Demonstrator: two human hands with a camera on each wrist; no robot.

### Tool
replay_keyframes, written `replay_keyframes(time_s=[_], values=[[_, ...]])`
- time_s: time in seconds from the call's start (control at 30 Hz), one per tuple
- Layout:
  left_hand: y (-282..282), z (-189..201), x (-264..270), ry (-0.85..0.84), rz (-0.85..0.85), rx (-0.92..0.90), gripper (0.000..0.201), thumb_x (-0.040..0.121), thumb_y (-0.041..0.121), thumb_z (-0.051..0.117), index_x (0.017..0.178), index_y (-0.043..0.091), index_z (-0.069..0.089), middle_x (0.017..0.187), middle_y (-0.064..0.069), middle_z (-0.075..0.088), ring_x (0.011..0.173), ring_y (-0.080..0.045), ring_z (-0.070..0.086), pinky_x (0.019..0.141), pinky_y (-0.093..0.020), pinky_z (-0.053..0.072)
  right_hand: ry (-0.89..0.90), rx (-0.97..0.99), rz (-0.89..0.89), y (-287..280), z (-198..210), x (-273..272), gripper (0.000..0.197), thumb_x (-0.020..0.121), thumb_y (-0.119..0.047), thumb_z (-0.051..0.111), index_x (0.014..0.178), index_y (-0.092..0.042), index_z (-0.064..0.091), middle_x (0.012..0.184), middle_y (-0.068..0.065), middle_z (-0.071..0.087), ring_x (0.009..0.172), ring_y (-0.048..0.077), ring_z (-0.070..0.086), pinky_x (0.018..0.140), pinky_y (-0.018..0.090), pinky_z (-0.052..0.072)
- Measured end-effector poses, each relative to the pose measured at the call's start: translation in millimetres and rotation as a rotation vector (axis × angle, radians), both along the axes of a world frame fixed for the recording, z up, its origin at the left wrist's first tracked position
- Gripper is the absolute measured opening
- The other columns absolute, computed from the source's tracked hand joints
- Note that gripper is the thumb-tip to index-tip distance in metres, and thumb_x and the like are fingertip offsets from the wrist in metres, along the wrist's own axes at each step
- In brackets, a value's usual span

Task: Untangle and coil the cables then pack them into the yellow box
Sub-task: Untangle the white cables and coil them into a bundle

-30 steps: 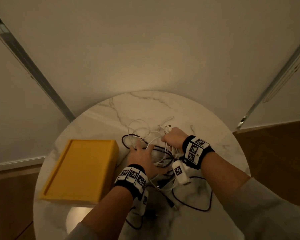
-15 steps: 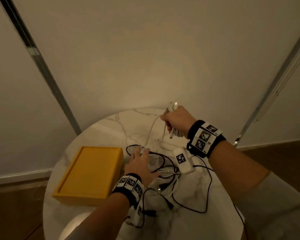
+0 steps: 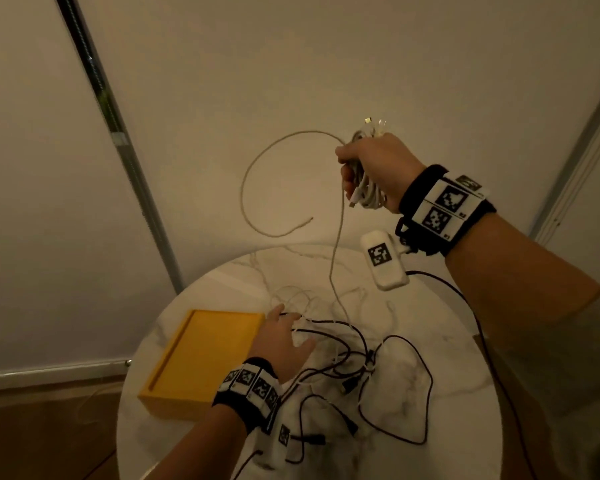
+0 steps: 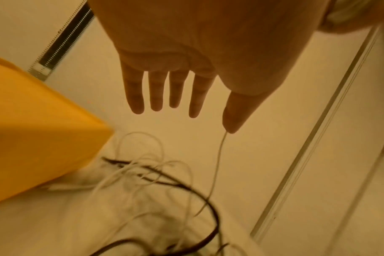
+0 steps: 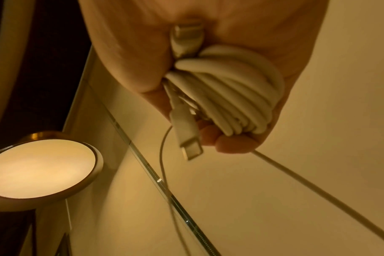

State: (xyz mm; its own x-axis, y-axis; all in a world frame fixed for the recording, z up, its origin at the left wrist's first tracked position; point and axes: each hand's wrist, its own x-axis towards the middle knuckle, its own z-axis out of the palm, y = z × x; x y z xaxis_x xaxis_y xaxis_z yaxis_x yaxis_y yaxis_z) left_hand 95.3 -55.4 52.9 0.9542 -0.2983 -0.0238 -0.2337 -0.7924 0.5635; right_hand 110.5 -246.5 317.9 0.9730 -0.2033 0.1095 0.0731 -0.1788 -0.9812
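1. Right hand (image 3: 378, 168): raised above the table, fingers (image 5: 228, 144) curled tight round a bundle of white cables (image 5: 230, 100); one strand (image 3: 336, 265) trails down to the pile, another loops free in the air.
2. Left hand (image 3: 281, 341): fingers (image 4: 156, 93) straight and spread, over the tangled cables (image 3: 354, 362); contact cannot be told.
3. Surface: round marble table (image 3: 458, 393); pale wall (image 3: 291, 64) behind.
4. Yellow box (image 3: 201, 355): on the table, just beside the left hand; holds no cables.
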Motion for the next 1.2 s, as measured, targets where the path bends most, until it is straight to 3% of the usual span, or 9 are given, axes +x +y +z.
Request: replay_keyframes(time_s=[0.1, 0.23, 0.33, 0.43, 0.57, 0.63, 0.8, 1.03, 1.2], values=[[-7.4, 33.1, 0.5, -0.051, 0.002, -0.228, 0.071, 0.091, 0.052, 0.062, 0.15, 0.02, 0.037, 0.155, -0.001, 0.037, 0.139, -0.019, 0.038, 0.113, -0.032, 0.036, 0.024, 0.073, 0.073, 9.4, 8.1, -9.4, 0.01, 0.095, -0.015, 0.06, 0.089, -0.007, 0.061, 0.065, 0.005, 0.062, 0.057, 0.02, 0.059, 0.059, 0.032, 0.054], [-21.7, 65.8, -1.4, -0.012, -0.021, -0.429, 0.071, 0.089, 0.051, 0.064, 0.15, 0.034, 0.031, 0.147, 0.002, 0.044, 0.133, -0.018, 0.043, 0.109, -0.042, 0.043, 0.074, 0.255, 0.207, 23.1, 21.9, -21.6, 0.01, 0.095, -0.013, 0.058, 0.085, -0.009, 0.058, 0.067, 0.007, 0.059, 0.055, 0.022, 0.056, 0.056, 0.031, 0.052], [-29.0, 72.2, 0.0, -0.048, -0.041, -0.457, 0.032, 0.096, 0.039, 0.06, 0.127, 0.039, 0.052, 0.134, 0.002, 0.054, 0.117, -0.018, 0.056, 0.097, -0.036, 0.051, 0.06, 0.381, 0.253, 29.3, 34.5, -31.3, 0.014, 0.096, -0.013, 0.054, 0.083, -0.008, 0.058, 0.067, 0.008, 0.058, 0.054, 0.021, 0.056, 0.057, 0.03, 0.052], [-33.6, 68.5, -1.7, -0.077, -0.05, -0.524, 0.008, 0.098, 0.023, 0.057, 0.099, 0.028, 0.064, 0.107, 0.004, 0.065, 0.085, -0.011, 0.063, 0.07, -0.019, 0.051, 0.016, 0.475, 0.251, 30.6, 45.9, -39.8, 0.016, 0.097, -0.012, 0.052, 0.083, -0.008, 0.057, 0.066, 0.007, 0.058, 0.054, 0.019, 0.057, 0.059, 0.028, 0.053], [-32.1, 52.1, -9.8, 0.021, -0.12, -0.358, 0.015, 0.099, 0.022, 0.056, 0.09, 0.03, 0.065, 0.099, 0.004, 0.069, 0.09, -0.011, 0.064, 0.08, -0.024, 0.053, -0.05, 0.502, 0.213, 24.3, 54.6, -45.1, 0.017, 0.097, -0.013, 0.051, 0.082, -0.008, 0.057, 0.067, 0.007, 0.058, 0.055, 0.019, 0.057, 0.059, 0.029, 0.053], [-27.0, 48.0, -11.7, 0.055, -0.108, -0.369, 0.02, 0.099, 0.016, 0.054, 0.088, 0.029, 0.064, 0.096, -0.002, 0.071, 0.089, -0.015, 0.068, 0.079, -0.03, 0.056, -0.074, 0.434, 0.171, 21.1, 51.5, -45.1, 0.014, 0.097, -0.013, 0.053, 0.085, -0.007, 0.058, 0.067, 0.008, 0.061, 0.056, 0.021, 0.059, 0.059, 0.031, 0.054], [-13.5, 80.2, -13.1, 0.008, -0.065, -0.542, 0.024, 0.101, 0.006, 0.05, 0.088, 0.018, 0.065, 0.091, -0.004, 0.072, 0.073, -0.009, 0.068, 0.062, -0.018, 0.05, -0.061, 0.18, 0.005, 8.2, 19.0, -36.6, 0.011, 0.094, -0.013, 0.059, 0.092, -0.002, 0.062, 0.067, 0.01, 0.064, 0.055, 0.023, 0.062, 0.059, 0.033, 0.056], [13.2, 133.3, -17.5, -0.001, 0.01, -0.834, 0.021, 0.106, 0.013, 0.041, 0.103, 0.009, 0.061, 0.078, -0.004, 0.065, 0.065, -0.017, 0.065, 0.059, -0.029, 0.05, 0.138, 0.076, -0.143, -28.7, -48.5, -20.9, 0.012, 0.093, -0.011, 0.057, 0.092, 0.0, 0.061, 0.07, 0.015, 0.064, 0.056, 0.026, 0.062, 0.064, 0.039, 0.055], [23.9, 131.4, -11.0, 0.057, 0.146, -0.951, 0.023, 0.106, 0.02, 0.044, 0.107, 0.006, 0.062, 0.074, -0.007, 0.062, 0.058, -0.017, 0.064, 0.055, -0.029, 0.052, 0.26, 0.107, -0.122, -38.3, -93.8, -23.7, 0.017, 0.095, -0.013, 0.058, 0.089, 0.001, 0.062, 0.07, 0.018, 0.064, 0.055, 0.027, 0.06, 0.058, 0.036, 0.053]])
